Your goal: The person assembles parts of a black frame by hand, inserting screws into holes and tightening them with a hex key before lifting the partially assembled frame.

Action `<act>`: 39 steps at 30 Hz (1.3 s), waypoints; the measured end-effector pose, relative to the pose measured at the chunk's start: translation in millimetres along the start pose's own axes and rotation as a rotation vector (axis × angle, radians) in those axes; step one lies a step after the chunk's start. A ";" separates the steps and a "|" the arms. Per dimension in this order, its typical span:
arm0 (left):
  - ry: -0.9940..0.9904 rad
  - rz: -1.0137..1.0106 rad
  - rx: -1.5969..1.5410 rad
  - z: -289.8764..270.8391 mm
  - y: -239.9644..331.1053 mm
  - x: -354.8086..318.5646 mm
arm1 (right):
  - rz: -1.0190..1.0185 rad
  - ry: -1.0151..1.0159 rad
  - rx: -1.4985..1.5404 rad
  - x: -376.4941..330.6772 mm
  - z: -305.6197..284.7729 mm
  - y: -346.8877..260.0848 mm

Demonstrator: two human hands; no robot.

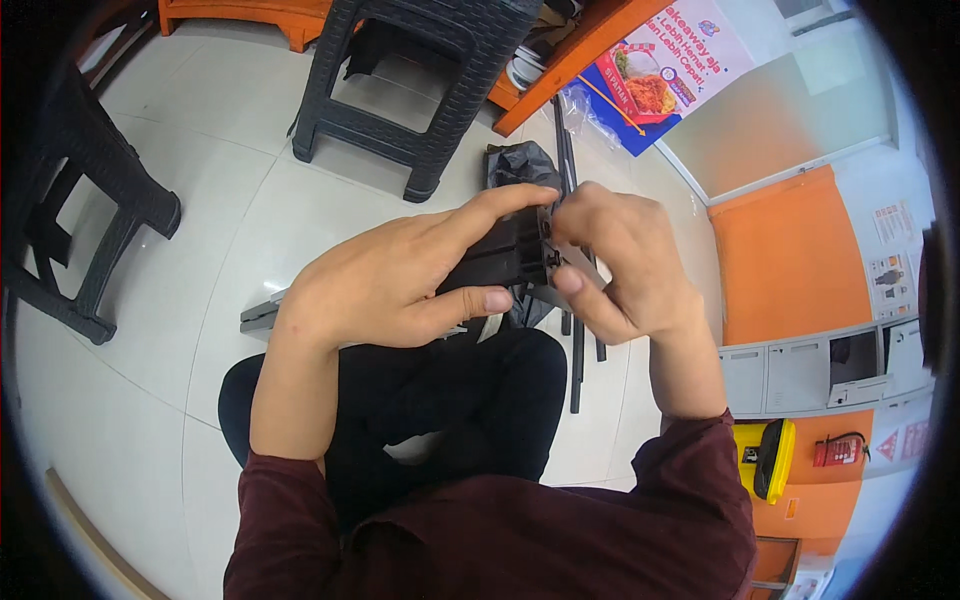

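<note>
Left hand [385, 275] thumb spread from fingers; right hand [630, 258] fingers curled.

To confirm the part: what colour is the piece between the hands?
The piece is black, best seen in the head view.

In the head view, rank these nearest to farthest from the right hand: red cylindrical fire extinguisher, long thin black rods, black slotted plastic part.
Nearest to the right hand first:
1. Black slotted plastic part: immediately left of it.
2. Long thin black rods: lower, partly behind the hand.
3. Red cylindrical fire extinguisher: far lower right.
</note>
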State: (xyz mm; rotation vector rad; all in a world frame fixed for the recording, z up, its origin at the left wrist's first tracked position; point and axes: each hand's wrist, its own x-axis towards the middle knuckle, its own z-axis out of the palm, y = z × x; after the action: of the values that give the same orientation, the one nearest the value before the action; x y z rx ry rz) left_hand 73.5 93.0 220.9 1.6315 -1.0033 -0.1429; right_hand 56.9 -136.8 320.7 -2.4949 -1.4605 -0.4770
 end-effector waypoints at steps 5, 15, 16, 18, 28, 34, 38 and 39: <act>-0.029 -0.038 -0.060 -0.5 2.8 -0.7 | 0.000 -0.133 -0.046 -5.5 -2.0 -0.9; -0.023 -0.041 -0.060 -3.4 3.8 -4.2 | -0.025 -0.168 0.021 1.7 -1.5 0.5; -0.016 -0.016 -0.041 -2.3 2.0 -4.3 | -0.025 -0.198 0.037 0.0 -1.4 3.1; -0.009 -0.006 -0.024 -1.3 0.6 -4.0 | -0.037 -0.156 -0.032 0.8 -4.2 5.3; -0.019 0.028 -0.026 -4.8 -3.9 -4.6 | -0.096 -0.090 -0.125 2.8 0.3 7.4; 0.030 0.168 0.053 3.1 -13.3 -3.4 | -0.019 -0.098 -0.044 -3.4 5.1 0.8; 0.051 0.203 0.048 5.1 -16.8 -0.4 | -0.021 -0.118 -0.046 -6.7 1.7 1.8; 0.045 0.183 0.027 5.2 -17.0 -1.0 | 0.002 -0.062 -0.001 -7.0 4.8 -1.2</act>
State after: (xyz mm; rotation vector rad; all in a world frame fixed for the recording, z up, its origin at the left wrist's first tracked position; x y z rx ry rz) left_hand 78.8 89.4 204.4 1.5512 -1.1182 0.0306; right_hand 53.5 -140.2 313.6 -2.5331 -1.4801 -0.4026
